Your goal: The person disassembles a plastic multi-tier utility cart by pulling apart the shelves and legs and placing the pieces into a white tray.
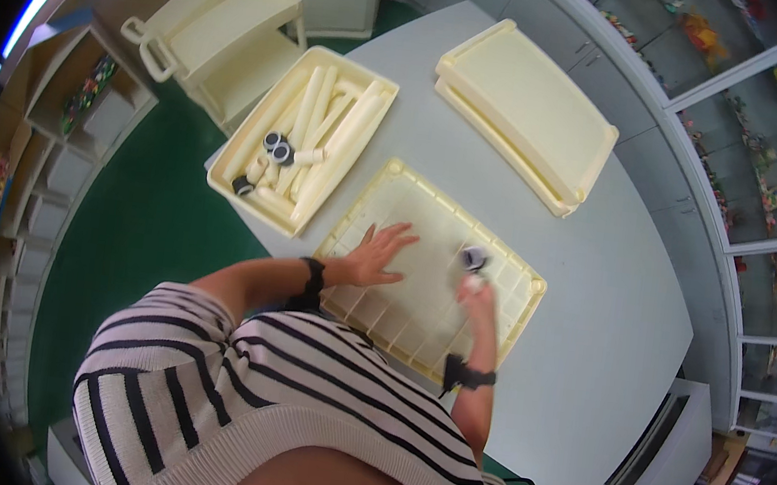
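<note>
My left hand (377, 255) lies flat, fingers spread, on an upturned cream tray (394, 195) with a ribbed grid underside, on the grey table (612, 297). My right hand (476, 298) is closed around a cream roller (475, 260) with a black-and-white end cap, held over the right part of the same tray. Both wrists wear dark bands.
A cream bin (237, 182) with several cream rollers stands at the table's left edge. Stacked cream trays (529, 105) lie at the back. Cream step stools (221, 27) stand on the green floor. Shelving lines the left; glass cabinets run along the right.
</note>
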Motion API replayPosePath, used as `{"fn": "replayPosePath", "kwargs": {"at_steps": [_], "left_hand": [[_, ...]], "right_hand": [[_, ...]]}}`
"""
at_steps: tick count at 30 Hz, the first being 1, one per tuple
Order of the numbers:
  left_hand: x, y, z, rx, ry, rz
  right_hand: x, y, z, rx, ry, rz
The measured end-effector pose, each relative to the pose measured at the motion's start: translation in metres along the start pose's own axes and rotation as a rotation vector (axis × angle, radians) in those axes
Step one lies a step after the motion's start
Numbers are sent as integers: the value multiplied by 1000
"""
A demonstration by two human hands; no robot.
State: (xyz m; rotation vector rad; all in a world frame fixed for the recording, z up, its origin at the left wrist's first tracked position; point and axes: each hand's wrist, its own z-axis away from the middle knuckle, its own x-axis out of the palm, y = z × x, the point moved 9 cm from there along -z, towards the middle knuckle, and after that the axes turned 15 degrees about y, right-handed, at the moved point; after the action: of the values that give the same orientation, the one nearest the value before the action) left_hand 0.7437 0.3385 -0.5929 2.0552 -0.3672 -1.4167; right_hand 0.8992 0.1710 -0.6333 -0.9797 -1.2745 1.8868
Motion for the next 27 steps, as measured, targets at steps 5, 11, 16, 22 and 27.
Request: {"fn": "replayPosePath", "kwargs": {"at_steps": [5, 11, 16, 22, 27], "left_hand": [[-53, 36, 2, -15, -486, 634], [-47, -31, 52, -13, -846, 191], [-175, -90, -1, -338, -129, 6], [-226, -195, -27, -233, 383, -469], [-200, -219, -14, -203, 291, -660]], "right_hand": [[134, -46, 116, 127, -549, 65], [184, -46, 125, 223, -587, -152], [134, -30, 91, 204, -123, -168], [-48, 15, 119, -132, 865, 578], [-93, 83, 170, 247, 992, 852]]}}
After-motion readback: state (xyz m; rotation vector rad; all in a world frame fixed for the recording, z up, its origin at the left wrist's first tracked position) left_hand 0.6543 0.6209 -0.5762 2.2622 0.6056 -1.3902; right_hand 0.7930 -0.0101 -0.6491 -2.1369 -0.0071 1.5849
